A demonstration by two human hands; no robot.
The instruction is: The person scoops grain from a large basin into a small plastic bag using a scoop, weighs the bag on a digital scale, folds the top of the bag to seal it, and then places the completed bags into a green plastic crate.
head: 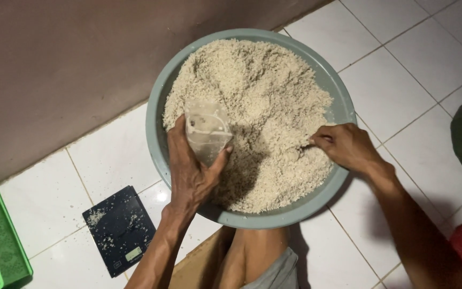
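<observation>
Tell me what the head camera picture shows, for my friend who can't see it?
A person's left hand holds a small clear plastic bag over a big grey-green basin heaped with pale rice, while the right hand digs its fingers into the grains. The basin sits on a white tiled floor, with a dark digital scale dusted with grains beside it.

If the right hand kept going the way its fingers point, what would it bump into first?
The right hand points leftward into the heap of pale rice grains filling the round grey-green plastic basin. It would probably push deeper into the grains first.
</observation>
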